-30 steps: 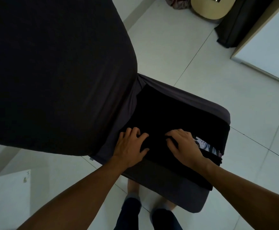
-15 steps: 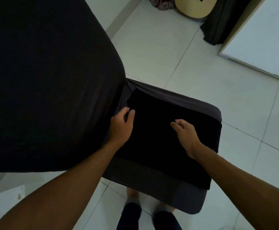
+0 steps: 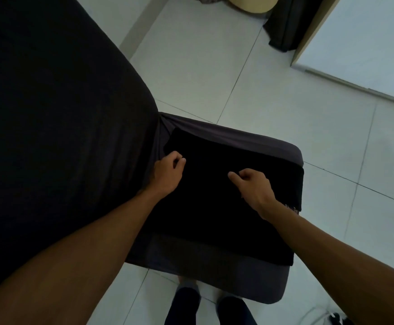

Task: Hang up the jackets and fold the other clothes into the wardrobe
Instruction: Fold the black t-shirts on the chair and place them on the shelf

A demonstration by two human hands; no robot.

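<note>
- Mid-fold: black garment [image 3: 226, 202] lay flat on chair seat [image 3: 250, 141].
- Left hand [image 3: 168, 174] and right hand [image 3: 254, 186] curled at its far edge; grip unclear.
- Next, probably: another fold, then wardrobe.

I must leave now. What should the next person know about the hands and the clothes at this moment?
Left hand: fingers curled, at the left edge of the folded black garment; whether it pinches the cloth cannot be told.
Right hand: fingers curled, on the garment's middle; grip also unclear.
The garment lies folded flat on the dark covered seat.
Done: this piece looks folded.
Left: carry it to the wardrobe. No jackets or other clothes show in view.
</note>
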